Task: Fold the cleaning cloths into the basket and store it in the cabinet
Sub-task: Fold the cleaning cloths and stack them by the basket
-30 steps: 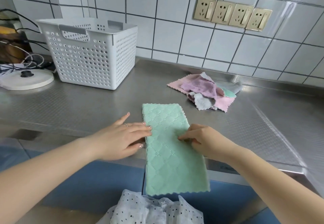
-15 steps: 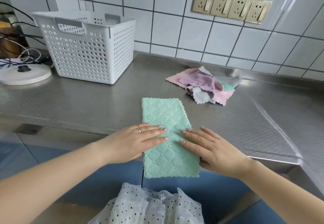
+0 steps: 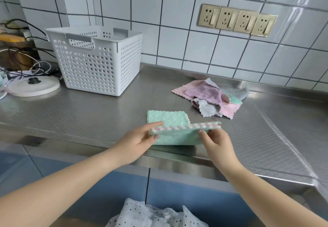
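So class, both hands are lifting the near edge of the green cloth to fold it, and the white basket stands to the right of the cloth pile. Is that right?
One slip: the head view shows the white basket to the left of the cloth pile, not the right. The left hand and right hand do lift the green cloth by its near edge.

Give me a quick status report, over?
Left hand, right hand pinching green cloth, mid-fold. Basket waiting. Unfolded pile remains.
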`<state>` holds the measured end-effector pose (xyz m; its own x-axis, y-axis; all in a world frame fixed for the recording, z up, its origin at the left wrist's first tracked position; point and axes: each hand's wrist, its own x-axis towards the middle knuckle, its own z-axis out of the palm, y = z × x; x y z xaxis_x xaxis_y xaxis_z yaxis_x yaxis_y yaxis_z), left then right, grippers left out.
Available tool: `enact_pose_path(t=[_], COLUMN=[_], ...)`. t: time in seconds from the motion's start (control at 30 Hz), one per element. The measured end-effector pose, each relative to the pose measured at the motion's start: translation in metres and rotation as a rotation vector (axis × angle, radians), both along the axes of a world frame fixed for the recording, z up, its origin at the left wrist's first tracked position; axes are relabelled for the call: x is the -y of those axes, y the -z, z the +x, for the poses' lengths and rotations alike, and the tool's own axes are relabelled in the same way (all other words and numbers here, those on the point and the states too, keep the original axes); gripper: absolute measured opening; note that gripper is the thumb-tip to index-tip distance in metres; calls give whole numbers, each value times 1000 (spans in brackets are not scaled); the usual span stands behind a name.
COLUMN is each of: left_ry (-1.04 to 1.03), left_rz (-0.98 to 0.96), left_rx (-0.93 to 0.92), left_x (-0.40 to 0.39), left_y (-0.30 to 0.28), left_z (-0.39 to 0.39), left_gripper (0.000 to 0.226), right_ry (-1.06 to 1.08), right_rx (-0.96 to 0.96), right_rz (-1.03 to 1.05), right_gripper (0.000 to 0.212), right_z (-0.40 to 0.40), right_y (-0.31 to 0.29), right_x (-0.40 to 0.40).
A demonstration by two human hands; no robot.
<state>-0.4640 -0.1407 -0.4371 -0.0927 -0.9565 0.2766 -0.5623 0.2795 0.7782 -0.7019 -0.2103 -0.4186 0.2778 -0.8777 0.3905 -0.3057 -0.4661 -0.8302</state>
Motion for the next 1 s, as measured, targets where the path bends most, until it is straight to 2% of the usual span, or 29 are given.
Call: enact_pose_path(t=[0.07, 0.1, 0.17, 0.2, 0.3, 0.47, 0.53, 0.7, 0.73, 0.77, 0.83, 0.87, 0.93, 1.0], left_ry=[-103, -133, -176, -211, -302, -281, -276, -262, -263, -276, -353, -396, -404, -341], left_rz=[14, 30, 56, 74, 138, 286, 347, 508, 506, 471, 318, 209, 69, 47], left_rx=[-171, -245, -330, -314, -181, -155, -174, -408, -375, -225, 293, 490, 616, 706], left_x=[9, 14, 22, 26, 35, 50, 52, 51, 51, 50, 52, 54, 58, 64], left_y=[-4, -7, -12, -14, -16, -18, -20, -32, -36, -40, -44, -45, -47, -47], left_z=[-1, -3, -4, -3, -4, 2, 3, 1, 2, 6, 17, 20, 15, 2], left_gripper=[30, 36, 54, 59, 69, 45, 39, 36, 36, 38, 44, 46, 46, 45], right_ry=[42, 48, 85, 105, 137, 141, 135, 129, 129, 137, 188, 213, 195, 108], right_rx=[43, 35, 18, -8, -147, -317, -365, -449, -483, -524, -613, -654, -728, -848], right_rz=[75, 95, 140, 163, 194, 235, 231, 200, 202, 192, 118, 55, -82, -178], right_gripper=[37, 37, 21, 15, 42, 48, 42, 26, 26, 28, 34, 37, 39, 41], right_z=[17, 24, 36, 42, 55, 60, 61, 61, 60, 58, 54, 54, 60, 76], right_y=[-5, -7, -8, -8, -5, -2, 0, 2, 0, -3, -10, -15, -22, -26], right_x=[14, 22, 41, 48, 66, 77, 80, 85, 86, 88, 93, 93, 91, 83])
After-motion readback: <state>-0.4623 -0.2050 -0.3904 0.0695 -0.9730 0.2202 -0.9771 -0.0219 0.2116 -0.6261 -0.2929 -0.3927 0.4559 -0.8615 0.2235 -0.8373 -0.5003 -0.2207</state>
